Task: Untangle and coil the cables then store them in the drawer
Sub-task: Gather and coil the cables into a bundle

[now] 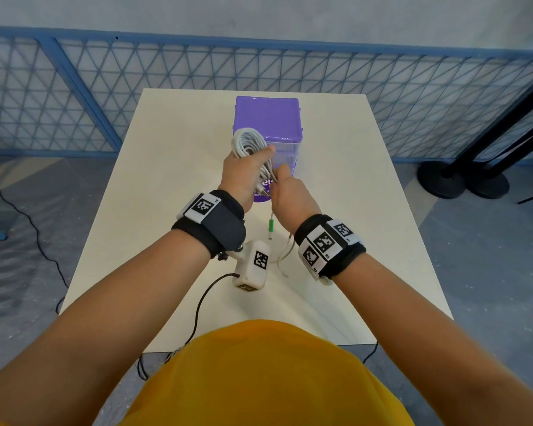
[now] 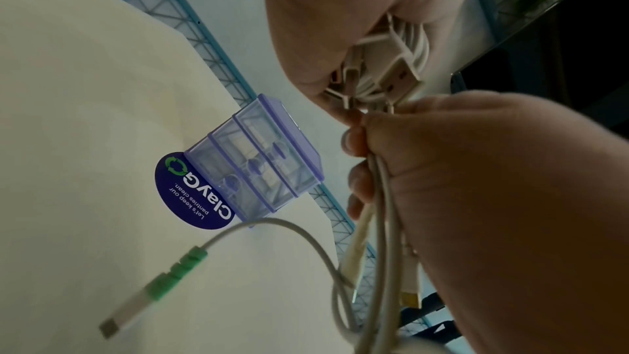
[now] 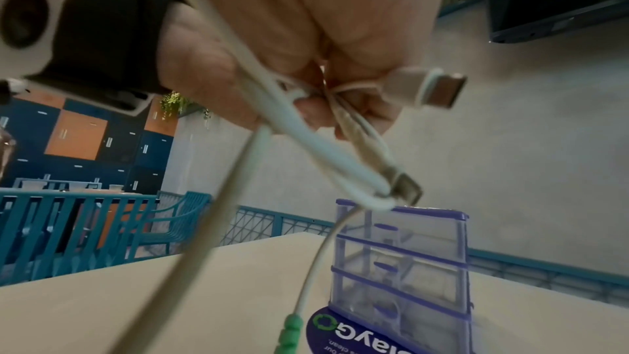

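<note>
At frame centre, above counter [image 1: 173, 192]: white cable bundle [image 1: 249, 143] gripped in left hand [image 1: 243, 173], coil axis upright. Right hand [image 1: 290, 192] just beside, pinching loose strands below bundle; green-tipped end [image 1: 270, 226] dangles toward frame bottom. Purple drawer unit [image 1: 268, 118] directly behind hands, drawers shut.

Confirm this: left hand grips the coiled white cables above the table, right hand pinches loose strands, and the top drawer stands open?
Not open. The head view shows the purple drawer unit with all drawers closed; the left hand and right hand are as you say.
</note>
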`<action>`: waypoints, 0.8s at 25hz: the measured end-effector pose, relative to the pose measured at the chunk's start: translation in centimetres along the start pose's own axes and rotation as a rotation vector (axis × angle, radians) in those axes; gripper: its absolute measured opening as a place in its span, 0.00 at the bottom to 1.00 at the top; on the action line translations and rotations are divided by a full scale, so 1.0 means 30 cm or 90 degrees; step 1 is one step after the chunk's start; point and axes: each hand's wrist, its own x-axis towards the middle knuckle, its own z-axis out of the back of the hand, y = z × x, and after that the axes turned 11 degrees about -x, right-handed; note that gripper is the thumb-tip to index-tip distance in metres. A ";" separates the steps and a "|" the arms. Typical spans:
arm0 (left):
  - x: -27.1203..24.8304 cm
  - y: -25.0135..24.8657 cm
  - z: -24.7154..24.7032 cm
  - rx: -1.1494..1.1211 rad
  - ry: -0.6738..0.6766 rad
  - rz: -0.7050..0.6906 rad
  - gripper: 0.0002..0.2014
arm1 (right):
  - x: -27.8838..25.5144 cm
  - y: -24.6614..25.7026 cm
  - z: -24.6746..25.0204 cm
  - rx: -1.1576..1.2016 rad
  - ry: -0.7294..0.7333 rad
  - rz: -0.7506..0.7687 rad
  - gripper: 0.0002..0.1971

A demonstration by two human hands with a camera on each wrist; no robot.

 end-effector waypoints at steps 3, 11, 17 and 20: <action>0.005 -0.016 -0.010 0.008 0.002 -0.005 0.04 | -0.017 -0.021 -0.006 0.047 -0.037 0.046 0.16; 0.030 -0.021 0.049 -0.072 -0.052 0.005 0.03 | -0.057 -0.125 -0.036 0.224 -0.029 -0.005 0.05; 0.058 -0.016 0.094 -0.073 -0.097 -0.007 0.06 | -0.041 -0.206 -0.058 0.243 0.016 -0.008 0.03; 0.070 -0.022 0.109 -0.083 -0.116 -0.019 0.06 | -0.037 -0.223 -0.064 0.283 0.065 0.020 0.06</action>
